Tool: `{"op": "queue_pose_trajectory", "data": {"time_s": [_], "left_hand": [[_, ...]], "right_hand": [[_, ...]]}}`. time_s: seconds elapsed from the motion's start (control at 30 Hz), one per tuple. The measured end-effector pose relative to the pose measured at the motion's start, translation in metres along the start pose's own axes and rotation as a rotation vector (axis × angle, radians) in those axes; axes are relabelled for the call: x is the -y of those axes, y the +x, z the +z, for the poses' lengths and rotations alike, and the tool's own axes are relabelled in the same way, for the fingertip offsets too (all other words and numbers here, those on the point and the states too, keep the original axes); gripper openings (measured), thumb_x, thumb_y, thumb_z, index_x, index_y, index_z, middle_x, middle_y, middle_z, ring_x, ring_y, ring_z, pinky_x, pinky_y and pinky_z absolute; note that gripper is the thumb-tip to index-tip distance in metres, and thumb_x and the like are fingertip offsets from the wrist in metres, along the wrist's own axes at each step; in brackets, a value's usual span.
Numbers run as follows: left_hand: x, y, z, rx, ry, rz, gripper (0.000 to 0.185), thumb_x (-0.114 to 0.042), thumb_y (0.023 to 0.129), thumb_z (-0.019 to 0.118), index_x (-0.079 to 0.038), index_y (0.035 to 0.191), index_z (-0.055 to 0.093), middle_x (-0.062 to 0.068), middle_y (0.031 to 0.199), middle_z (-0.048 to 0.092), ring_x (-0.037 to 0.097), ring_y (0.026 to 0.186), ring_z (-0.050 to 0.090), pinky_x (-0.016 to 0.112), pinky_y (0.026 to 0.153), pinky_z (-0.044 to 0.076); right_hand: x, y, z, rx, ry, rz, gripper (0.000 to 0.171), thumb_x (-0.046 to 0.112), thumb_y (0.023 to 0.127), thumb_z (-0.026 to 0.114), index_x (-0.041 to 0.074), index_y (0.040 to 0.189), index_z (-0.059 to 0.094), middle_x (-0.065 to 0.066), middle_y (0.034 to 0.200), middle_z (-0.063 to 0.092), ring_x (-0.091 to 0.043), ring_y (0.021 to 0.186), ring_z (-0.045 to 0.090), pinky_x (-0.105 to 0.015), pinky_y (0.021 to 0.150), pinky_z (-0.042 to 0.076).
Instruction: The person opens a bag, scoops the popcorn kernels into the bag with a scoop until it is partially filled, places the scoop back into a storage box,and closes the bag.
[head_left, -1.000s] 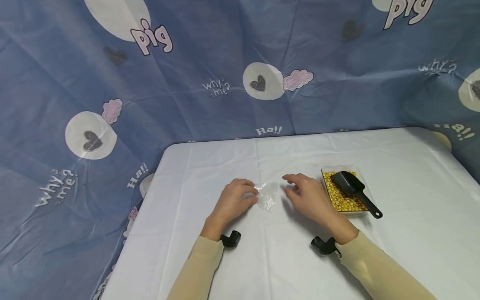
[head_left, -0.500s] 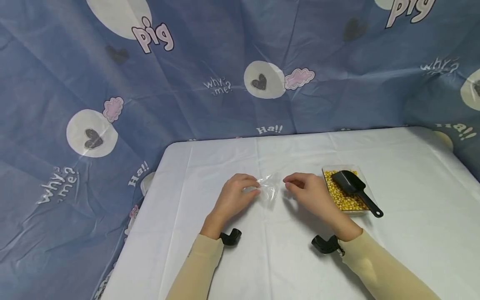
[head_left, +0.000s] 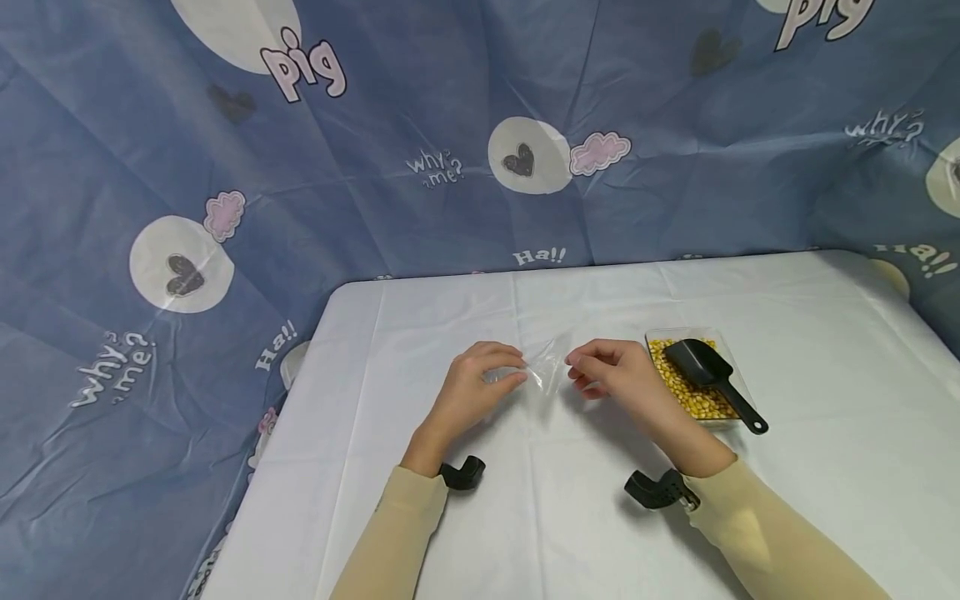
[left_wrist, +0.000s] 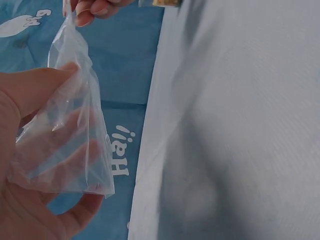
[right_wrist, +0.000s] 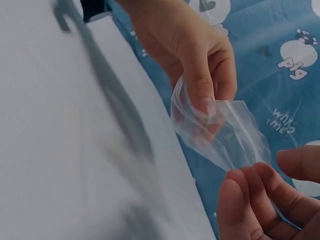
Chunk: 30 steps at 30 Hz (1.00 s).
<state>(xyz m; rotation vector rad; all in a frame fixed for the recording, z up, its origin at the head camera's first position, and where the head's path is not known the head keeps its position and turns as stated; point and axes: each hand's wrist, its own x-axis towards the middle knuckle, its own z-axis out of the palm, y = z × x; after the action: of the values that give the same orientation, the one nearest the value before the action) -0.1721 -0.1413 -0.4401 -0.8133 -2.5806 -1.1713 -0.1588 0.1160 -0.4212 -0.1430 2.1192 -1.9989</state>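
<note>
A small clear plastic bag [head_left: 546, 367] is stretched between both hands above the white table. My left hand [head_left: 480, 385] grips its left side, thumb in front and fingers behind, showing through the film in the left wrist view. My right hand [head_left: 611, 371] pinches the opposite edge with its fingertips. In the left wrist view the bag [left_wrist: 75, 135] narrows upward to a point at the right fingers [left_wrist: 92, 9]. The right wrist view shows the bag [right_wrist: 235, 131] crumpled, its edge meeting the right fingertips.
Right of my right hand stands a clear square container [head_left: 731, 354] of yellow corn kernels [head_left: 675, 387]. A black scoop [head_left: 701, 367] lies on the kernels, its handle over the container's near edge. Behind the white-clothed table [head_left: 480, 533] hangs a blue printed curtain [head_left: 420, 100].
The right fingertips, earlier apart from the bag, now pinch its edge. The bag has been lifted and drawn out toward the right hand. Both hands have risen slightly; container and scoop stay put.
</note>
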Motion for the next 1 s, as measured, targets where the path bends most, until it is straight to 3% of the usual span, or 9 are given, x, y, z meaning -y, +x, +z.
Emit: {"op": "queue_pose_trajectory", "data": {"time_s": [0.13,0.5,1.0], "left_hand": [[-0.002,0.001,0.000,-0.014,-0.043,0.007,0.014,-0.024,0.090,0.079,-0.018,0.102,0.079,-0.011,0.114,0.069,0.005,0.115,0.057,0.030,0.099,0.046],[-0.007,0.001,0.002,-0.005,-0.094,-0.002,0.015,-0.028,0.089,0.079,-0.021,0.103,0.080,-0.012,0.115,0.068,0.005,0.116,0.058,0.032,0.098,0.048],[-0.016,0.001,0.010,0.082,-0.042,0.005,0.020,-0.024,0.088,0.081,-0.018,0.108,0.077,-0.011,0.114,0.069,0.006,0.113,0.058,0.031,0.098,0.047]], "right_hand": [[0.003,-0.002,0.001,0.009,0.019,0.005,0.022,0.015,0.098,0.067,-0.005,0.105,0.072,-0.023,0.094,0.070,-0.029,0.081,0.070,-0.043,0.071,0.060],[0.006,-0.004,0.003,0.020,0.051,0.021,0.023,0.017,0.097,0.069,-0.004,0.105,0.072,-0.017,0.090,0.069,-0.026,0.079,0.069,-0.041,0.068,0.060],[0.008,-0.006,0.003,0.061,0.119,0.011,0.027,0.019,0.096,0.071,-0.008,0.101,0.068,-0.014,0.083,0.068,-0.025,0.074,0.066,-0.040,0.067,0.060]]}}
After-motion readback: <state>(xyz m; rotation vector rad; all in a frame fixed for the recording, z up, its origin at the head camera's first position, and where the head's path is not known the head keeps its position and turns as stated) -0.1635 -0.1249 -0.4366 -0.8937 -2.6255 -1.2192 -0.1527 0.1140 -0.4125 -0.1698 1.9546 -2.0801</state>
